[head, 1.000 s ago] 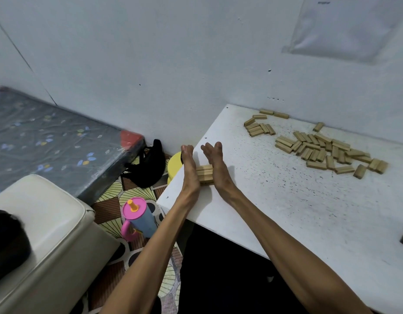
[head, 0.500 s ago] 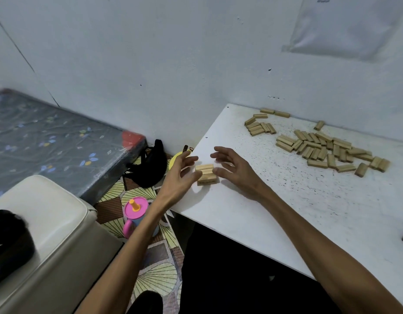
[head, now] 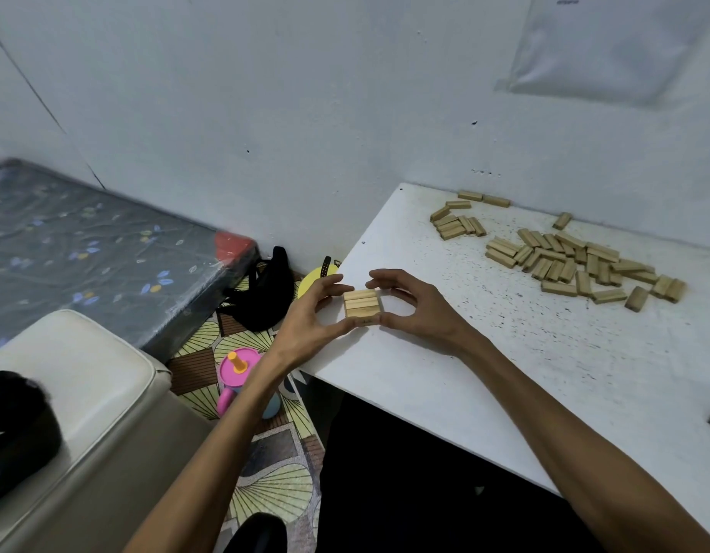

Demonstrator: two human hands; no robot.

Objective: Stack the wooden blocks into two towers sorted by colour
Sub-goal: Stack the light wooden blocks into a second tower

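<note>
So the little stack of blocks (head: 361, 307) sits near the left edge of the white table (head: 485, 373), not far from the front left corner. You can see 3 pale blocks lying side by side on top, and I can't really tell how many layers are under them. Both hands are cupped around it. The left hand (head: 305, 313) comes in from the left edge with its thumb against the near side, and the right hand (head: 419, 309) mirrors it on the other side. The fingers of both arch over toward the far side, so the stack is pinched between the 2 hands. All the other loose blocks (head: 577, 261) are scattered flat toward the back right of the table, well apart from the stack, with a smaller bunch (head: 457, 225) near the back edge by the wall. On the floor left of the table there's a pink cup (head: 237, 369) and a black bag (head: 265, 289).
</note>
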